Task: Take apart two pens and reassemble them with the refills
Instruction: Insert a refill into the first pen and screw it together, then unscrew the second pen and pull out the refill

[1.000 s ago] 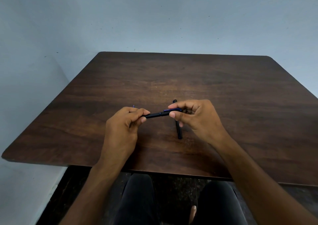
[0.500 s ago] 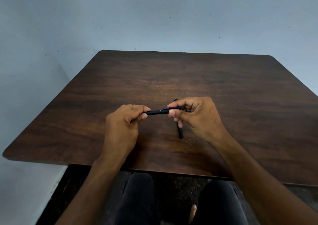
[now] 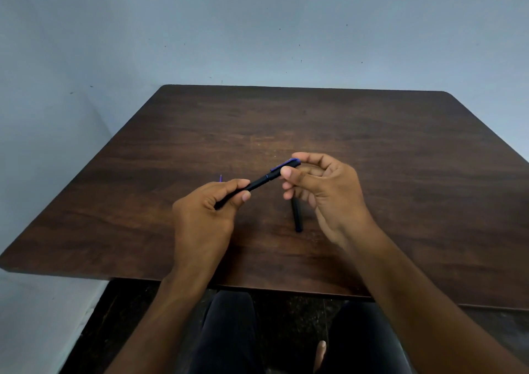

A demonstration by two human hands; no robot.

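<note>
Left hand (image 3: 206,210) gripping slim black plastic pen (image 3: 259,184) above dark wooden bench (image 3: 372,133), right hand (image 3: 320,190) pinching its blue-clipped cap, second black pen (image 3: 297,216) lying beneath

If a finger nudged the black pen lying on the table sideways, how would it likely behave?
The black pen on the table looks round and slim, so it would probably roll on the smooth wooden table. It appears stiff and likely light. Its far end is hidden behind the right hand.
</note>
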